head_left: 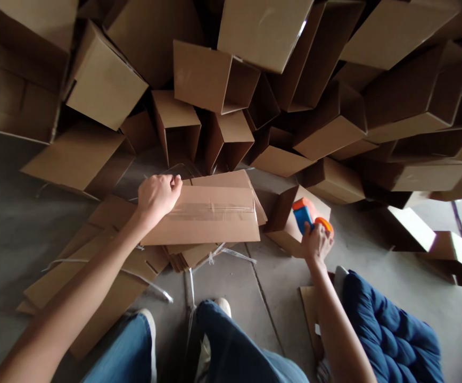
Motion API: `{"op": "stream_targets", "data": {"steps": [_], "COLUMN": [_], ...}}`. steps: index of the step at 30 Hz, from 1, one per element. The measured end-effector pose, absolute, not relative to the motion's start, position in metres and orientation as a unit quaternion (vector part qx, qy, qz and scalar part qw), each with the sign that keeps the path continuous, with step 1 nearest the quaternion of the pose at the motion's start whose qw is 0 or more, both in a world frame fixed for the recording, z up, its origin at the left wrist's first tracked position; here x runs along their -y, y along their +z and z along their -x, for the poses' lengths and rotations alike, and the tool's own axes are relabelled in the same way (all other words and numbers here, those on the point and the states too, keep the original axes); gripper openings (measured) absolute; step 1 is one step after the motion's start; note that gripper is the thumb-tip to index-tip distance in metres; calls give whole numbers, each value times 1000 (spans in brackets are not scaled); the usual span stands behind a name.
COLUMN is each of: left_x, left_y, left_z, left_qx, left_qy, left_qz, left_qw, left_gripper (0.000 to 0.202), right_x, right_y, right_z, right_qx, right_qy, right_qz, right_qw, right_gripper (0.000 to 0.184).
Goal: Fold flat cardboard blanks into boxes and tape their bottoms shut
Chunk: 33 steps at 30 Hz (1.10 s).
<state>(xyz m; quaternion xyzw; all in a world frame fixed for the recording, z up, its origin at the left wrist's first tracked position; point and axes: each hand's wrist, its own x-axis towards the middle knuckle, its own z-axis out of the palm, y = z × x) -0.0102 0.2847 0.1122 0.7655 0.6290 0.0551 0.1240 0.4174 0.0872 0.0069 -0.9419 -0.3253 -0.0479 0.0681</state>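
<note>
head view, left grip: fingers curled at the left end of the taped carton; cannot tell whether they clamp it.
right grip: clamped on the orange and blue tape dispenser, well apart from the carton.
taped carton: between the grips, nearer the left, on top of other cardboard.
clear tape: already laid along the carton's upper face, right of the left grip.
boxes: many formed, beyond both grips.
flat cardboard: apparently not yet formed, nearer the body than the left grip.
</note>
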Motion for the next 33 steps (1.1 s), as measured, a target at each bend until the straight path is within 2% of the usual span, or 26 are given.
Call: {"op": "stream_targets", "data": {"steps": [4,7,9,11,14,17,19,22,26,31,33], "left_x": [-284,-284,-284,-284,-284,-285,-287,-293,-295,-288,-286], "left_y": [114,114,113,114,115,115,113,110,110,113,114], "left_z": [9,9,9,9,8,9,10,10,8,5,3], "left_qx": [-636,-638,-637,-636,-641,-644,-644,-645,-640,-618,-605], "left_qy": [50,50,49,48,45,40,35,13,-6,4,3], "left_qz": [-759,-758,-759,-760,-755,-753,-754,-752,-756,-779,-790], "left_qw": [128,127,125,125,126,128,128,135,135,108,98], "left_gripper": [59,58,58,58,57,57,56,53,56,62,64], "right_x": [-74,-80,-96,-123,-174,-219,-239,-256,-263,-262,-263], "right_y": [-20,-16,3,36,96,136,140,124,106,103,102], "right_z": [-413,-405,-394,-370,-307,-220,-167,-118,-109,-110,-109], "right_qx": [312,295,309,394,514,606,684,792,753,699,679], "right_qy": [-28,-54,-93,-152,-185,-150,-97,-11,16,24,46], "right_qz": [947,949,937,881,783,702,649,560,619,695,719], "right_qw": [79,98,133,212,297,342,321,243,222,167,143], "right_gripper": [35,42,54,61,58,58,57,55,54,36,41]}}
